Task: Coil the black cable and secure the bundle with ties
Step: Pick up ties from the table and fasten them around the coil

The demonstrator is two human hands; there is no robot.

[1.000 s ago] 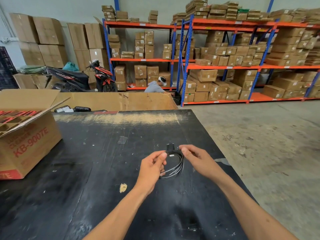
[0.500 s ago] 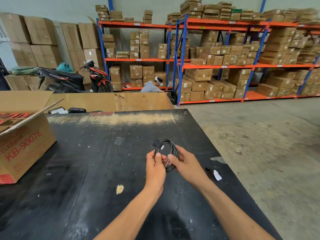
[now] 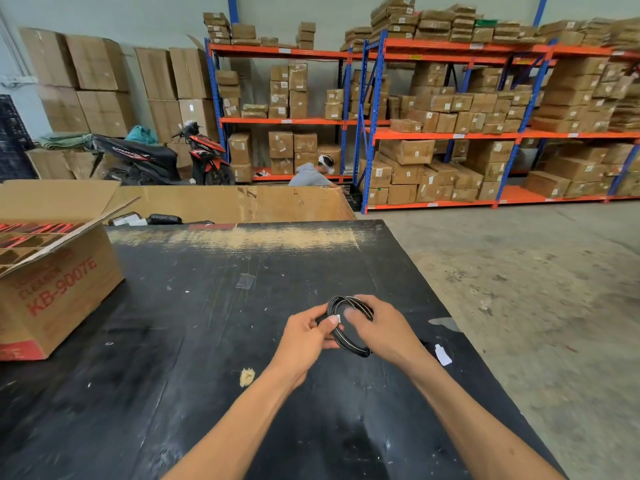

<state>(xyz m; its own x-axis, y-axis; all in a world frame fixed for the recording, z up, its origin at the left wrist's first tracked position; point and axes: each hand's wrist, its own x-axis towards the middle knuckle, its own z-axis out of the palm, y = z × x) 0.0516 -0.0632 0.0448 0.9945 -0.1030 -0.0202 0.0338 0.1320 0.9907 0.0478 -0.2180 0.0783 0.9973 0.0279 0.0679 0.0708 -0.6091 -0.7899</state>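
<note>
A coiled black cable (image 3: pixel 349 325) is held between left hand (image 3: pixel 304 336) and right hand (image 3: pixel 381 327), fingers curled round opposite sides.

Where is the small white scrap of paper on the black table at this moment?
In the head view, the white scrap lies on the black table near its right edge, just right of the right hand, which holds the coiled cable.

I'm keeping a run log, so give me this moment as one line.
stage: coiling | coiled black cable: held above black tabletop | left hand: pinches coil | right hand: grips coil | tie: not visible
</note>
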